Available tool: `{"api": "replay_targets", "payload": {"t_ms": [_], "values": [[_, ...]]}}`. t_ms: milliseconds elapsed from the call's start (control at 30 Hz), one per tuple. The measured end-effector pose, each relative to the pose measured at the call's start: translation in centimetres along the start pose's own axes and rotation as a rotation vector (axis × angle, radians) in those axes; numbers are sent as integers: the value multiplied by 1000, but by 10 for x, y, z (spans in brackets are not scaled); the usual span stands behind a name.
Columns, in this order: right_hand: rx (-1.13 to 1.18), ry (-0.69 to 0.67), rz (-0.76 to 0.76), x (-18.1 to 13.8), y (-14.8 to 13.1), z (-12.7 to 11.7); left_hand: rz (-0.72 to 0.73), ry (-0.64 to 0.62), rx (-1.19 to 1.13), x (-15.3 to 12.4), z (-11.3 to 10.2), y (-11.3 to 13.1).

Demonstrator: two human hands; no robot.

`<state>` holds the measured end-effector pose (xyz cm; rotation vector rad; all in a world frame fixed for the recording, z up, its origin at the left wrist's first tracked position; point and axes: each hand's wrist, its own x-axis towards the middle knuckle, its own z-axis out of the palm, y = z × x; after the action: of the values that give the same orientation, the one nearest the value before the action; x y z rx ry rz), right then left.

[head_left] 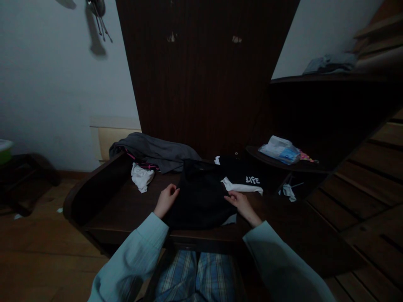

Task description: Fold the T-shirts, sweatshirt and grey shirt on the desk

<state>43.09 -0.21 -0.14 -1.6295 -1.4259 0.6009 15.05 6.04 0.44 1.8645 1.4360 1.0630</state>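
Note:
A black garment [201, 197] lies spread on the dark wooden desk top, its near edge along the front of the desk. My left hand [166, 200] pinches its left side between thumb and fingers. On the opposite side, my right hand [241, 203] is closed on the garment's right edge. A bit of grey cloth [229, 219] shows at the near right corner. Just beyond my right hand lies another black garment with white lettering [252, 180] and a white strip [242, 187]. What kind of garment I hold cannot be made out in the dim light.
Grey clothing [154, 149] is heaped at the desk's back left, with a crumpled white cloth [142, 177] before it. To the right, a small shelf [261, 156] carries a plastic packet [280, 149]. The raised left side panel [91, 184] borders the desk [116, 214].

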Motion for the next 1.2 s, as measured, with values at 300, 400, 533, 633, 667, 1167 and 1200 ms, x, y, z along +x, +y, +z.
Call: {"api": "replay_targets", "payload": {"t_ms": [300,400,533,633,667,1167,1200], "values": [[317,70,123,-30,-1,-8,-79,-75,-117,-33,-15,3],[365,35,122,-56,3,-14,-46,-123,-127,-63,-26,5],[367,-66,84,-83,3,-18,-5,-192,-158,-92,-34,5],[378,-127,7,-92,-1,-17,13,-227,-157,-98,-33,3],[375,-133,1,-93,-2,-17,17,-225,-157,-98,-32,1],[127,5,70,-87,7,-3,-4,-130,-160,-94,-22,-5],[145,-6,56,-84,9,-2,4,-152,-139,-92,-23,-6]]}}
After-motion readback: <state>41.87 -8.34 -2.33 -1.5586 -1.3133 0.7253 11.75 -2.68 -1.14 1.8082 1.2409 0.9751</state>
